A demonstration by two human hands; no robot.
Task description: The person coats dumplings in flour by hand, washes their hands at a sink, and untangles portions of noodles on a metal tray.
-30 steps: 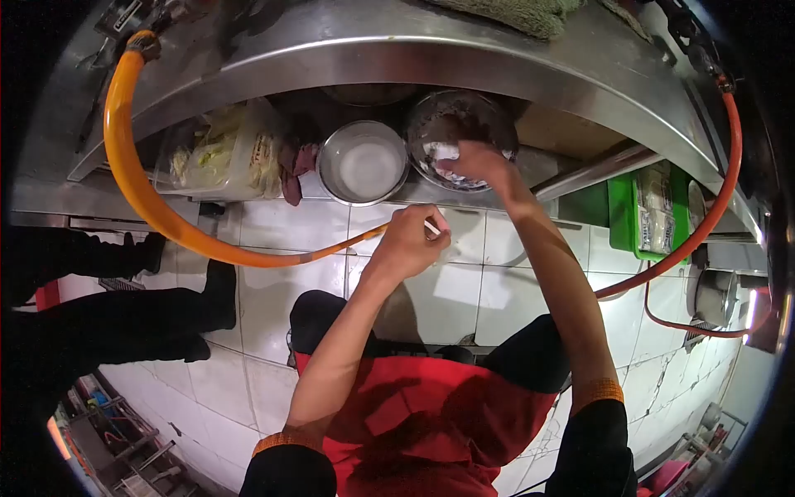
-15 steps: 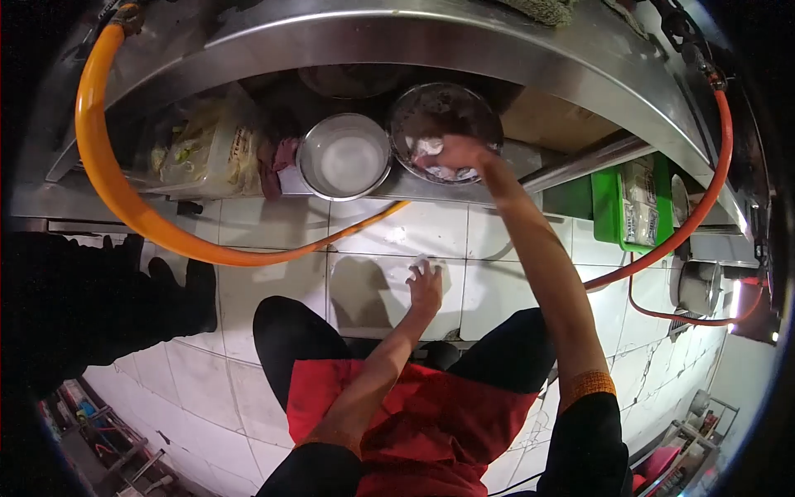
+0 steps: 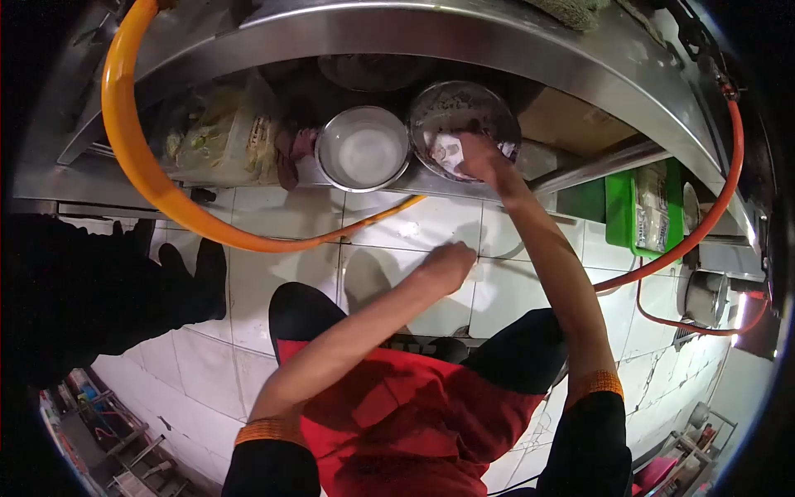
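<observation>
My right hand (image 3: 484, 157) reaches down into a metal bowl (image 3: 468, 93) with dark patches on its inside, standing on the low shelf. Its fingers are closed at a white crumpled piece (image 3: 447, 151) in the bowl; what the piece is made of I cannot make out. Left of it, almost touching, stands a second metal bowl (image 3: 326, 157) holding cloudy whitish liquid (image 3: 363, 157). My left hand (image 3: 451, 265) hangs above the floor tiles in front of the shelf, fingers curled in; whether something is in them is hidden.
An orange hose (image 3: 178, 211) loops down at the left, and a red hose (image 3: 700, 236) hangs at the right. Bagged items fill a clear container (image 3: 224, 137) on the shelf. A green basket (image 3: 617, 211) holds packets. Another person's dark-clothed legs (image 3: 108, 290) are at the left.
My left hand has moved right and slightly up, its spread fingers now curled in. My right hand stays in the bowl and has shifted slightly, showing more of the white piece.
</observation>
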